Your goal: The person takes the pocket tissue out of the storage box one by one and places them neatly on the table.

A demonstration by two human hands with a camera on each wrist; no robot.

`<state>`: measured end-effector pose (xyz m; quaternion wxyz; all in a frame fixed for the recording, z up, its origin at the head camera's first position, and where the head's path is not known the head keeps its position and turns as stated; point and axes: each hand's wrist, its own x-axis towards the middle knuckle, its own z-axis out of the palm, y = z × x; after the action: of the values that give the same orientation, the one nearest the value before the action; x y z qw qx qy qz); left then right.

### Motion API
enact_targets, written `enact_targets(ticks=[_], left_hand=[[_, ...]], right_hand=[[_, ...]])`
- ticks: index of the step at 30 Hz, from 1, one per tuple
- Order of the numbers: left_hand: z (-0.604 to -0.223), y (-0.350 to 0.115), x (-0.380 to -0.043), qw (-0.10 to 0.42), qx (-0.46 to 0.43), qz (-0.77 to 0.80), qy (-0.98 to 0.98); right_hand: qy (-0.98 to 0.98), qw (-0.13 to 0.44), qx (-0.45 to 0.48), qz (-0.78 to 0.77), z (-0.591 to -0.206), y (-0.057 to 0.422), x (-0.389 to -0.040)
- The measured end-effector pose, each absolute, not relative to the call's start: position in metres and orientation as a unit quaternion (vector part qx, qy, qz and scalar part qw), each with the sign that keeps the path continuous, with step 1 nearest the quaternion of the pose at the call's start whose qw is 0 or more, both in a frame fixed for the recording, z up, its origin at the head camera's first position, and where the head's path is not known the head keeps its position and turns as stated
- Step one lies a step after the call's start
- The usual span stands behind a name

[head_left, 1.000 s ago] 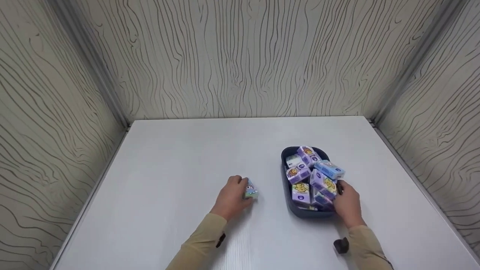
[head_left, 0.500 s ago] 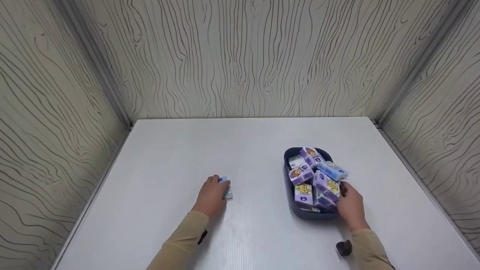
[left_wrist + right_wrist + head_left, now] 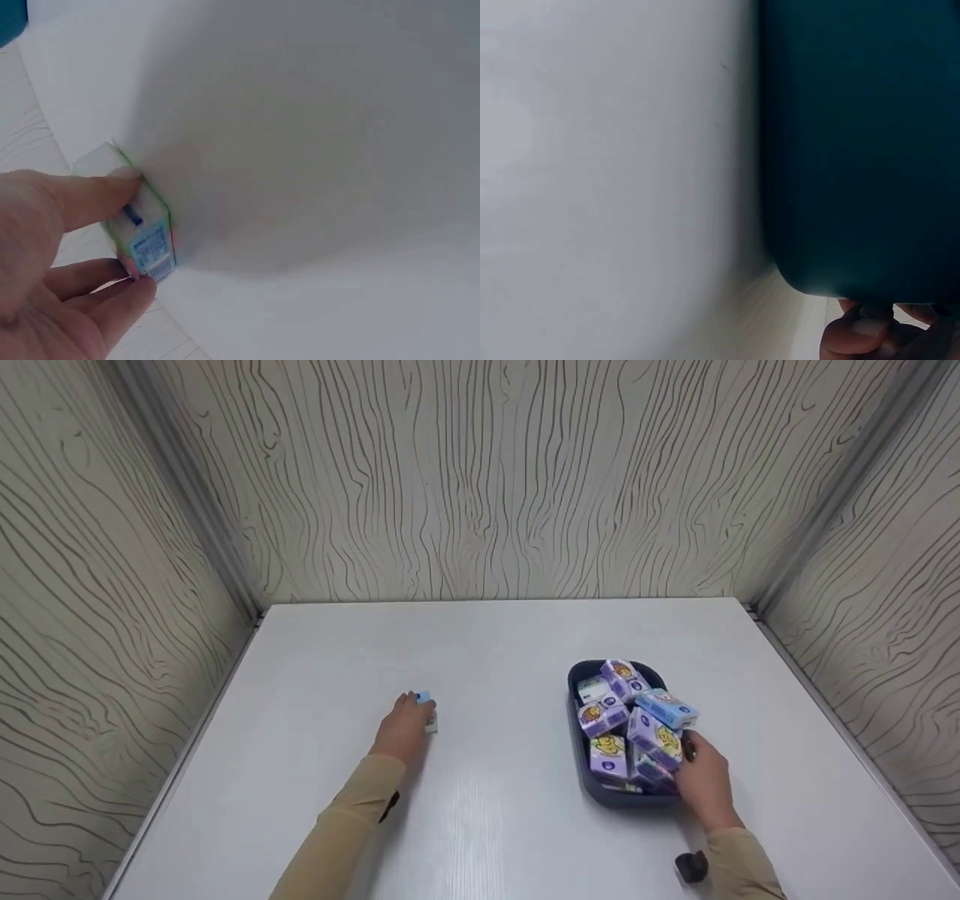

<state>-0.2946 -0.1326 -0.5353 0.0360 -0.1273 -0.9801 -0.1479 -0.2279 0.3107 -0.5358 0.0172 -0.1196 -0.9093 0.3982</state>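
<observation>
My left hand (image 3: 401, 729) pinches a small pocket tissue pack (image 3: 431, 724) low over the white table, left of centre. In the left wrist view the thumb lies on one face of the pack (image 3: 150, 214), with fingers against the opposite side; a blue printed label shows on its end. My right hand (image 3: 705, 784) holds the right side of a dark blue basket (image 3: 580, 754) by its dark handle (image 3: 688, 745). Purple and light blue tissue packs (image 3: 607, 756) heap above the rim. In the right wrist view curled fingers (image 3: 859, 336) show below the basket's wall (image 3: 855, 165).
The white table (image 3: 495, 660) reaches back to a wood-grain patterned wall (image 3: 472, 480), with similar panels at left and right. Several packs sit loosely on the heap, and a light blue pack (image 3: 666, 708) overhangs the basket's right rim. A black wrist device (image 3: 691, 867) sits by the right sleeve.
My left hand has carried the tissue pack leftward, then a little farther back over the table. The right hand keeps its hold on the basket, which stays in place.
</observation>
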Motion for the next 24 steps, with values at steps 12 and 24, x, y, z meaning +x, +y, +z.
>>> enact_targets(ticks=[12, 24], left_hand=[[-0.538, -0.122, -0.336, 0.022, -0.103, -0.138, -0.985], [-0.538, -0.132, -0.347, 0.009, -0.081, -0.15, -0.985]], right_hand=[[-0.911, 0.029, -0.126, 0.392, -0.532, 0.315, -0.224], [-0.912, 0.036, -0.119, 0.392, -0.535, 0.308, -0.227]])
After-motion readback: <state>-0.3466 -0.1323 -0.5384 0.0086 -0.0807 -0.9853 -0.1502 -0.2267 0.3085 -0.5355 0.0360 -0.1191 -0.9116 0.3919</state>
